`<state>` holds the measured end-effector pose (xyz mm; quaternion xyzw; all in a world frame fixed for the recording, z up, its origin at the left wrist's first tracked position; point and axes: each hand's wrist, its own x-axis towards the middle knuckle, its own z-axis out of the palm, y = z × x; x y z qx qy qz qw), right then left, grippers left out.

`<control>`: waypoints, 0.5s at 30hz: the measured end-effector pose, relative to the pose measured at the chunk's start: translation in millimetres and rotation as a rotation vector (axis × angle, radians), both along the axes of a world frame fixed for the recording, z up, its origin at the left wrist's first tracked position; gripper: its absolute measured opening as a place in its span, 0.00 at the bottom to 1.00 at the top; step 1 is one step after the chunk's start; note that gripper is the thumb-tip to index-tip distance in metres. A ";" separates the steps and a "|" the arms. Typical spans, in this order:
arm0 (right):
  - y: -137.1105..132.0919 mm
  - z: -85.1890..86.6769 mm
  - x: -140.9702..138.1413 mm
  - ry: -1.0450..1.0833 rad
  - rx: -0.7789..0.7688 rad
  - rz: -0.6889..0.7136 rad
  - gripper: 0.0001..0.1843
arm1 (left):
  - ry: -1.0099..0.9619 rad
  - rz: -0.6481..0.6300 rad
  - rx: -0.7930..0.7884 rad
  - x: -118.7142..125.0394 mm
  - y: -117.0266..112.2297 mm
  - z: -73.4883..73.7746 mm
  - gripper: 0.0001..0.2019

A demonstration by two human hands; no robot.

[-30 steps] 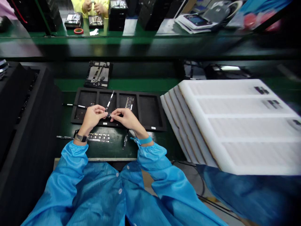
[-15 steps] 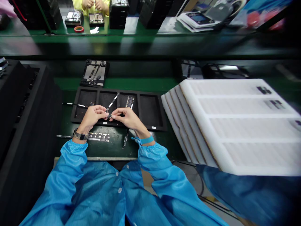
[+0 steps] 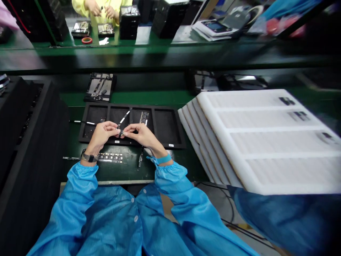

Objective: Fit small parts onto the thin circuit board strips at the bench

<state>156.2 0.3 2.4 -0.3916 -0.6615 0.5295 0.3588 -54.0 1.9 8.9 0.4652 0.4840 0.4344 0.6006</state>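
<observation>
The left hand (image 3: 102, 133) and the right hand (image 3: 141, 135) pinched one thin strip (image 3: 123, 119) over the black tray (image 3: 170, 144).
Both hands stayed close together as before, fingers curled and fingertips shut on the strip's near end. The strip leaned lower than it did half a second ago, its far end over the tray's second box. Both arms reached in over the green table (image 3: 128, 170).

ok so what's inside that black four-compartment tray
In the tray, a small circuit board lies in the third compartment from the left. The left hand and right hand, pinching a thin strip, cover the near middle compartments.
</observation>
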 end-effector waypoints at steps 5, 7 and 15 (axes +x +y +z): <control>11.9 6.1 39.6 -0.017 0.077 -0.143 0.15 | -0.049 0.185 0.168 -2.5 -4.6 17.6 0.16; 22.0 1.5 66.4 -0.005 0.062 -0.170 0.14 | -0.055 0.259 0.241 -1.9 -4.8 30.9 0.15; 49.8 -36.4 110.2 0.101 0.048 -0.485 0.09 | 0.347 0.242 0.634 66.9 63.9 104.9 0.15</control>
